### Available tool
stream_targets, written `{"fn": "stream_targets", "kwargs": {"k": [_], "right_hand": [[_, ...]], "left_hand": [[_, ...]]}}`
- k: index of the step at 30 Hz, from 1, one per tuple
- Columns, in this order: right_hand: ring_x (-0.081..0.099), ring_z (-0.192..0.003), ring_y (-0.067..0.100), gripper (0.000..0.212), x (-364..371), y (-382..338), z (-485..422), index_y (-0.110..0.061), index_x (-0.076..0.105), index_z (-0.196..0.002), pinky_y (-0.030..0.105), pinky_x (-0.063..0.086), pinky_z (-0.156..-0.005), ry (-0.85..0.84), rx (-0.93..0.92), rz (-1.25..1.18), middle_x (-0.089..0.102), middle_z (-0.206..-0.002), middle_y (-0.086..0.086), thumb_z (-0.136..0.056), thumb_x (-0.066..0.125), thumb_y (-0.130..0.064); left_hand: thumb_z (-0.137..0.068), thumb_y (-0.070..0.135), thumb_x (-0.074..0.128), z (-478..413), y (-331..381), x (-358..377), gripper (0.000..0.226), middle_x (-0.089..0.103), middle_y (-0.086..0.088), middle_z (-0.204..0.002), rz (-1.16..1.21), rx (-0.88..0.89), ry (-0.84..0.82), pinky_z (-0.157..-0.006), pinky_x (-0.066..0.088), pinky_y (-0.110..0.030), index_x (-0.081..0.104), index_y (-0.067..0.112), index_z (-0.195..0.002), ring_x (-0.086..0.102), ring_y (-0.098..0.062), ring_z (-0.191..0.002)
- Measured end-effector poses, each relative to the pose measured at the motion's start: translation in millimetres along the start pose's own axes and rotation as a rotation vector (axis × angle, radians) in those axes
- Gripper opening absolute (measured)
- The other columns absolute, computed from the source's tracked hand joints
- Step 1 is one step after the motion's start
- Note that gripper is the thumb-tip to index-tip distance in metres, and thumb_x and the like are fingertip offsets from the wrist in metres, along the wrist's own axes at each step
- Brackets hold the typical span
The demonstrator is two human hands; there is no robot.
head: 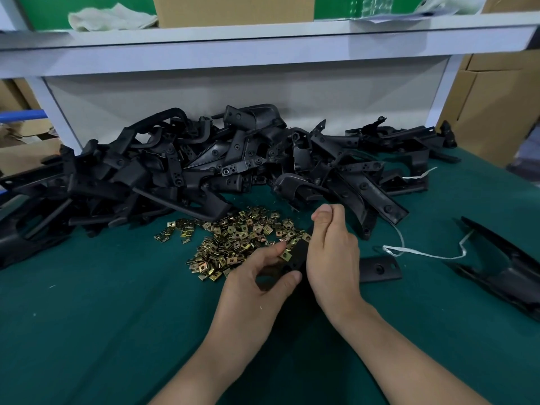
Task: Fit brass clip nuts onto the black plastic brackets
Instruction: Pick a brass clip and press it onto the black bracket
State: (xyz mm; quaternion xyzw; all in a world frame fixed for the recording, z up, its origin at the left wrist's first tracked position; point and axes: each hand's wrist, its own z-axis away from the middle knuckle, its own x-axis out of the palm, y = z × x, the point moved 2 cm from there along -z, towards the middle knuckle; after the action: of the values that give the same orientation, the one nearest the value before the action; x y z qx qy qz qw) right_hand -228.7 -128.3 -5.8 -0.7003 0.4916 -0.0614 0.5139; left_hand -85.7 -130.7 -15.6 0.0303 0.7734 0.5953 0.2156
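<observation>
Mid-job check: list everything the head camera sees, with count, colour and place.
table: one, green cover, under everything
bracket pile: many, black, back of table
clip nuts: many, brass, heaped mid-table
held bracket: one, black, in both hands
loose bracket: one, black, table's right edge
string: two pieces, white, table's right side
cardboard boxes: several, brown, shelf and both sides
cloth: one, white, on shelf
left hand: grips held bracket
right hand: grips held bracket

Both were bare: left hand [254, 285] and right hand [333, 255]. Behind the grip, left forearm [216, 355] and right forearm [403, 349] were bare too, right back to the frame edge. Left thumbnail [297, 277] was short, plain.
</observation>
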Motion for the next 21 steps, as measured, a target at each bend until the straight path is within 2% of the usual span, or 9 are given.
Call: {"fn": "stream_targets", "kwargs": {"k": [4,9,13,16,21], "right_hand": [[0.054,-0.062,0.021,0.056,-0.1,0.5,0.0,-0.019,0.048,-0.099,0.038,0.031,-0.058,0.001,-0.009,-0.013,0.054,-0.066,-0.005,-0.094,0.008,-0.057],[0.055,-0.064,0.015,0.051,0.8,1.3,-0.1,-0.022,0.047,-0.098,0.038,0.03,-0.059,-0.017,-0.007,-0.025,0.057,-0.072,-0.007,-0.096,0.009,-0.057],[0.055,-0.064,0.017,0.051,3.8,2.4,-1.3,-0.024,0.046,-0.098,0.038,0.032,-0.059,-0.039,-0.004,-0.031,0.056,-0.071,-0.006,-0.096,0.009,-0.058],[0.053,-0.061,0.013,0.051,3.6,2.8,-1.2,-0.025,0.046,-0.097,0.036,0.031,-0.056,-0.028,0.007,-0.035,0.054,-0.067,-0.007,-0.094,0.008,-0.06],[0.05,-0.056,0.008,0.034,1.8,-1.4,2.4,-0.027,0.047,-0.096,0.023,0.03,-0.049,-0.012,0.061,-0.14,0.05,-0.062,-0.009,-0.104,0.022,-0.047]], "left_hand": [[-0.084,0.026,0.078,-0.2,-1.5,-0.6,0.04,0.062,0.04,-0.103,0.001,-0.008,-0.005,-0.08,0.039,0.003,0.059,0.051,-0.108,0.057,0.019,-0.1],[-0.084,0.026,0.078,-1.3,-1.6,-1.9,0.039,0.062,0.041,-0.105,0.001,-0.01,-0.012,-0.08,0.038,0.004,0.06,0.049,-0.11,0.056,0.02,-0.102],[-0.086,0.026,0.077,-1.9,-0.7,-2.5,0.038,0.062,0.043,-0.106,-0.015,-0.002,-0.033,-0.081,0.038,0.004,0.061,0.049,-0.111,0.055,0.022,-0.103],[-0.088,0.027,0.075,-1.6,-1.8,-1.2,0.039,0.067,0.033,-0.106,-0.006,-0.006,-0.015,-0.079,0.039,0.003,0.06,0.052,-0.114,0.054,0.023,-0.104],[-0.092,0.025,0.07,-1.0,-1.5,-0.5,0.043,0.063,0.026,-0.108,-0.034,0.009,0.061,-0.077,0.039,0.003,0.053,0.051,-0.121,0.055,0.021,-0.099]]}}
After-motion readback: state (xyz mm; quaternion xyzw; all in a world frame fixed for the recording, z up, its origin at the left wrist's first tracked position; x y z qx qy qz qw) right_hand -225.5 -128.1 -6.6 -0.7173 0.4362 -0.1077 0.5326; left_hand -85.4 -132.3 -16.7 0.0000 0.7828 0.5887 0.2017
